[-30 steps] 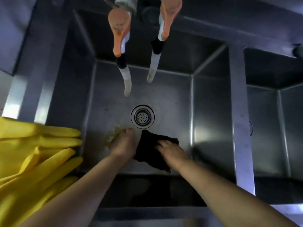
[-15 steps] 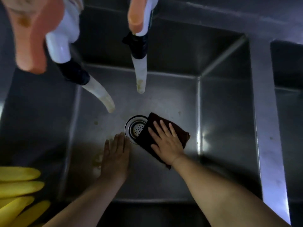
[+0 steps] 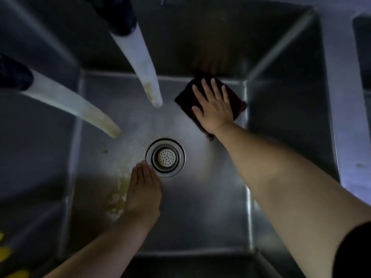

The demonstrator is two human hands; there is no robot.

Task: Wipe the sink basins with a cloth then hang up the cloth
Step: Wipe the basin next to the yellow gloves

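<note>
Steel basin, stained left of the drain; right hand flat, fingers spread, presses the cloth into the far right corner; left hand flat, fingers together, beside the drain

Cloth in basin's far-right corner — drain centre.
</note>
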